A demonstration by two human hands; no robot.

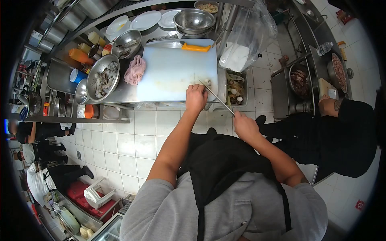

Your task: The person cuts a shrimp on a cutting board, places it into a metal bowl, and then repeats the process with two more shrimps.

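My right hand point(246, 126) is closed around the handle of a knife point(218, 99). The thin blade slants up and left over the near right corner of the white cutting board point(173, 72). My left hand point(196, 97) rests at the board's near edge with fingers curled, just left of the blade; what lies under the fingertips is hidden. Beside the blade tip is a small pale piece of food point(208, 82). A second knife with a yellow handle point(196, 47) lies along the board's far edge. Left of the board sits a crumpled pink cloth point(135, 70).
A colander of shrimp point(103, 78) and a smaller colander point(126, 44) stand left. Metal bowls point(194, 22) and white plates point(145, 20) sit behind. A scrap bin point(236, 89) is right of the board. A co-worker in black point(341, 132) stands at right.
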